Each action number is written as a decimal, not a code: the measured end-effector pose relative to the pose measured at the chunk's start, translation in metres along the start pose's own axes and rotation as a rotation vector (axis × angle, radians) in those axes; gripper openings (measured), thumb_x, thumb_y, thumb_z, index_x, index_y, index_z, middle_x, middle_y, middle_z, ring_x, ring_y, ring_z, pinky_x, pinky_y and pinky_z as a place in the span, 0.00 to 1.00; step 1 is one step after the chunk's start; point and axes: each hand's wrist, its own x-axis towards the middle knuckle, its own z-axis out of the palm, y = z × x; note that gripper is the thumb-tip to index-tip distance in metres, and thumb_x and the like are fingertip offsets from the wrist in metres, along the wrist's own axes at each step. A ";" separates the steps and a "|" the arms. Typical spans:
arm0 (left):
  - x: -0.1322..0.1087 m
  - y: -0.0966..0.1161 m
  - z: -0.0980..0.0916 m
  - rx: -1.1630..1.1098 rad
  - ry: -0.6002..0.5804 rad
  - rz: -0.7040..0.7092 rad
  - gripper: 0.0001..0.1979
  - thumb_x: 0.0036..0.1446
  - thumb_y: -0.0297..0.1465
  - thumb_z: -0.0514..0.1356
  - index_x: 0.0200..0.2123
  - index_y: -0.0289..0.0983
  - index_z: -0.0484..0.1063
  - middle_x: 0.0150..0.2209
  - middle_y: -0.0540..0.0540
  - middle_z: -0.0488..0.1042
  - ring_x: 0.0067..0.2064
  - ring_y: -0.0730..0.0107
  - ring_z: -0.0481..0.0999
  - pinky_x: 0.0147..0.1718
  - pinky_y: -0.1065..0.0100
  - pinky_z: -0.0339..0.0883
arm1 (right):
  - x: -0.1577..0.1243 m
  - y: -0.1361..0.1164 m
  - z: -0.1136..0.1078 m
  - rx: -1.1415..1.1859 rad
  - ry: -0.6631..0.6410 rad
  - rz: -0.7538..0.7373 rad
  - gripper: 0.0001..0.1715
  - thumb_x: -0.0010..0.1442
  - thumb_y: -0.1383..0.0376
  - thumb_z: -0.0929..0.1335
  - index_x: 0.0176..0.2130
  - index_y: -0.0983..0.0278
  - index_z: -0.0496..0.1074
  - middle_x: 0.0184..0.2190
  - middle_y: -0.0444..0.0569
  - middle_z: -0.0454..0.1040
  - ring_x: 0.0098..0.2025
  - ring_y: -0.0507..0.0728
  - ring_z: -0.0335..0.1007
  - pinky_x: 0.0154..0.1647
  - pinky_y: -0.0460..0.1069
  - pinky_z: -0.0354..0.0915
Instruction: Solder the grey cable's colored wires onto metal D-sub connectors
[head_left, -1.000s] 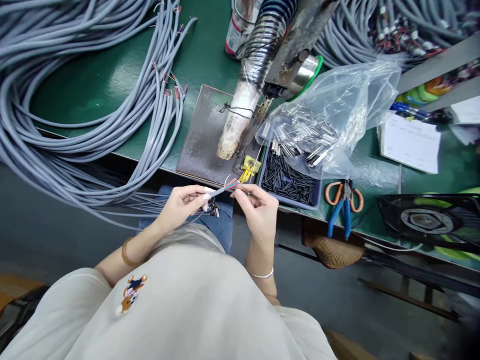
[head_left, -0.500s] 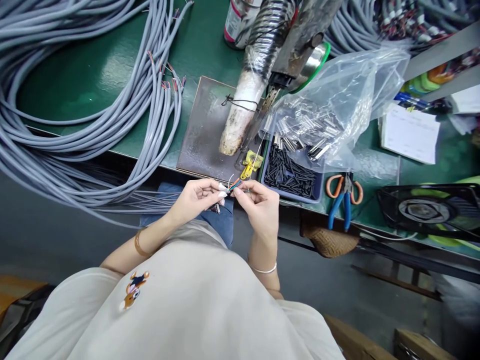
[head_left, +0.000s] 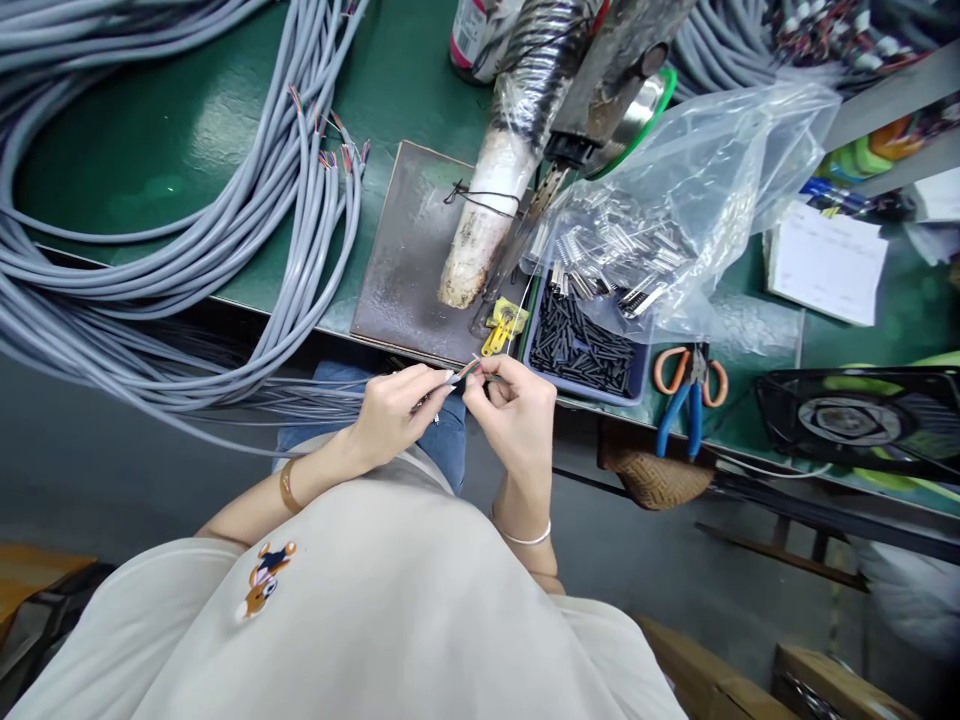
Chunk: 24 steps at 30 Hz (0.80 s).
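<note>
Close together at the bench's front edge, both hands pinch a small bundle of thin coloured wires [head_left: 468,371]. My left hand [head_left: 401,410] is closed on the wires from the left, just above the lap. From the right, my right hand [head_left: 514,405] grips the same wires between thumb and fingertips. The fingers partly cover the bundle, and what it joins to is hidden. Just beyond the right fingertips lies a yellow clip-like piece [head_left: 501,328] beside a brown board [head_left: 409,260]. Right of it stands a blue tray [head_left: 639,385] with black sleeves [head_left: 577,345] and a bag of metal connectors [head_left: 622,250].
Grey cables [head_left: 247,250] cover the left of the green bench. A foil-wrapped duct [head_left: 487,215] and a metal arm [head_left: 600,100] reach over the board. Pliers [head_left: 690,395], a black fan [head_left: 855,420] and a paper pad [head_left: 825,262] lie to the right.
My left hand has turned over the wires, its fingers now more closed together. The wires are drawn tighter between both hands, with less of them showing. The view has shifted slightly.
</note>
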 end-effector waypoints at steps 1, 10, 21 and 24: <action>0.000 0.000 0.001 -0.075 0.021 -0.032 0.08 0.63 0.33 0.62 0.38 0.36 0.80 0.34 0.43 0.81 0.32 0.69 0.77 0.35 0.69 0.70 | 0.000 0.000 0.001 0.061 -0.010 0.049 0.05 0.56 0.66 0.67 0.30 0.63 0.73 0.24 0.40 0.70 0.19 0.45 0.51 0.21 0.44 0.49; 0.012 0.005 -0.008 -0.720 -0.150 -0.373 0.18 0.57 0.42 0.69 0.37 0.34 0.71 0.23 0.53 0.72 0.19 0.83 0.65 0.17 0.79 0.62 | 0.003 0.000 0.001 0.272 -0.021 0.204 0.11 0.54 0.58 0.71 0.29 0.64 0.76 0.22 0.42 0.72 0.18 0.44 0.47 0.19 0.45 0.43; 0.012 0.006 -0.005 -0.723 -0.101 -0.387 0.19 0.52 0.41 0.73 0.36 0.33 0.72 0.24 0.51 0.74 0.20 0.83 0.66 0.18 0.80 0.63 | 0.006 -0.001 -0.002 0.259 -0.041 0.191 0.10 0.54 0.60 0.71 0.28 0.64 0.74 0.21 0.40 0.69 0.18 0.44 0.46 0.19 0.44 0.42; 0.011 0.004 -0.005 -0.734 -0.093 -0.358 0.18 0.55 0.41 0.71 0.36 0.33 0.72 0.24 0.52 0.73 0.20 0.83 0.66 0.18 0.80 0.62 | 0.004 0.001 -0.001 0.244 -0.040 0.155 0.08 0.56 0.61 0.70 0.29 0.64 0.75 0.21 0.40 0.70 0.17 0.44 0.46 0.18 0.45 0.42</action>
